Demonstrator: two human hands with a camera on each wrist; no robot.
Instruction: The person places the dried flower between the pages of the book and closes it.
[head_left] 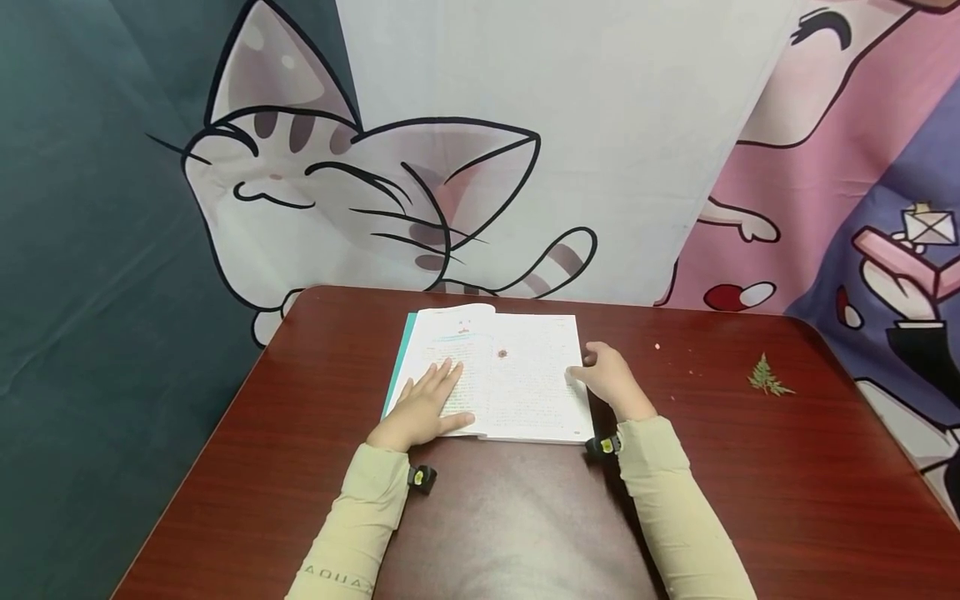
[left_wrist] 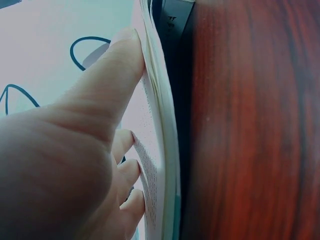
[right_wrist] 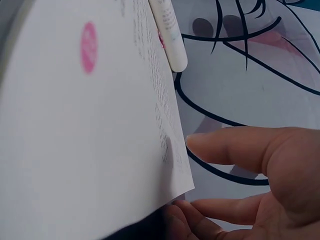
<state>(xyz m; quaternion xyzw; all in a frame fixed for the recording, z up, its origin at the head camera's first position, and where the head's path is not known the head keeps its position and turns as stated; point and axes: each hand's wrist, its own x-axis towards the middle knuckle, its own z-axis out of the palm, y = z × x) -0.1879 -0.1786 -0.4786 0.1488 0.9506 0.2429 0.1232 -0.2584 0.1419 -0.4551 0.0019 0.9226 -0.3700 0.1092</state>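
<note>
An open book with printed white pages and a teal cover edge lies on the table, its left pages bulging near the spine. My left hand rests on the left page with fingers spread, the thumb near the bottom edge. In the left wrist view, the thumb lies along the page edges. At the book's right edge, my right hand pinches the right page, thumb at its margin and the other fingers curled by its lower corner. A small reddish mark shows on that page.
The reddish-brown table holds a green fern-like leaf at the right and a few tiny pale crumbs. A cloth with cartoon cats hangs behind it. Each wrist wears a small black camera.
</note>
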